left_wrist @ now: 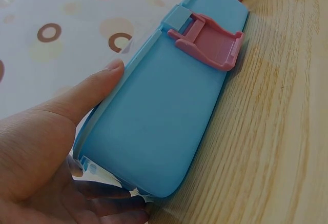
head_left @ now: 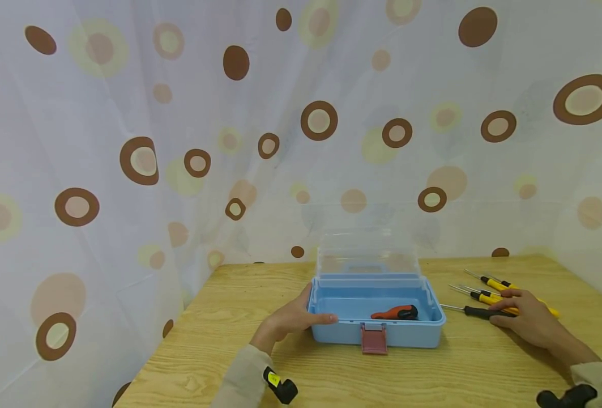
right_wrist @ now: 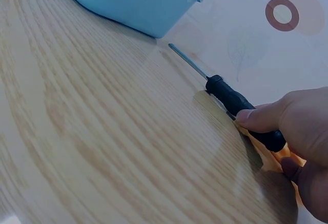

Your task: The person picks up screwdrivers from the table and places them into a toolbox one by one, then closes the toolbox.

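Observation:
A light blue toolbox (head_left: 331, 335) stands on the table with its clear lid (head_left: 367, 260) raised and its pink latch (head_left: 374, 342) hanging down in front. Inside lies a tool with a red and black handle (head_left: 393, 313). My left hand (head_left: 289, 317) holds the box's left end, thumb along the front rim and fingers around the side. To the right of the box, my right hand (head_left: 530, 320) pinches the black handle of a screwdriver (right_wrist: 228, 96) between thumb and fingers. Its metal shaft points toward the box in the right wrist view.
Several yellow and black screwdrivers (head_left: 484, 298) lie on the wooden table (head_left: 219, 334) beyond and partly beneath the right hand. A white curtain (head_left: 280, 181) with brown and beige circles hangs behind the table's back edge.

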{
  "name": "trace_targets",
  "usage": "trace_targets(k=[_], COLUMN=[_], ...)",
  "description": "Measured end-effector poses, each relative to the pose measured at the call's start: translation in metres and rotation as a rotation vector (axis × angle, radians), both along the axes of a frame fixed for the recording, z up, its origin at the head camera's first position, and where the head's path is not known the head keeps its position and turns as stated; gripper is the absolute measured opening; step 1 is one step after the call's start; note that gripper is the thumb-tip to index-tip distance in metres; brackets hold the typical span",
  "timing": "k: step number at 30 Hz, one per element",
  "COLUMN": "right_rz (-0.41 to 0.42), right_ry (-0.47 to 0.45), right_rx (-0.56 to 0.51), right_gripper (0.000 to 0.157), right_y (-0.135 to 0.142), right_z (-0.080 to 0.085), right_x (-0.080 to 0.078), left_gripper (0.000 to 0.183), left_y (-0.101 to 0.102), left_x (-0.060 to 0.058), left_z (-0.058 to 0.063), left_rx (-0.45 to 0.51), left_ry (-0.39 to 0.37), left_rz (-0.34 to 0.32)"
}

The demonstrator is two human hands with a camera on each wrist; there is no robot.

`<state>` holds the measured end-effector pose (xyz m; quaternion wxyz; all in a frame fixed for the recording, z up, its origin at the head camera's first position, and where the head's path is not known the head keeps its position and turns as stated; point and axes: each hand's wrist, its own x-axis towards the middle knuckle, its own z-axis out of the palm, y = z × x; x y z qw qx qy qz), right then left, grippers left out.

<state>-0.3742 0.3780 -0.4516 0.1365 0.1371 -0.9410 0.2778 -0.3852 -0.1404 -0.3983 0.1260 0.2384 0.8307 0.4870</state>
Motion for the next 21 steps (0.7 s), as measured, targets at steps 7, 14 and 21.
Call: trace_targets(k=[7,14,21], right_rz=[0.013,0.041,0.031], right_ry=[-0.037,-0.070,-0.089], right_rx=[-0.040,-0.121,-0.182], right_gripper=[0.025,0.032,0.041], right_y=[-0.002,-0.003,-0.004], right_z=[0.003,0.008,0.018], right_x=[0.001,0.003,0.008], left_gripper=[0.115,0.115,0.115], left_y=[0.000,0.000,0.000], left_x=[0.000,0.000,0.000], left_z=[0.000,0.000,-0.001], left_rx=[-0.003,-0.001,0.001], left_ry=[-0.002,-0.005,0.000], left_rz=[0.005,0.007,0.000])
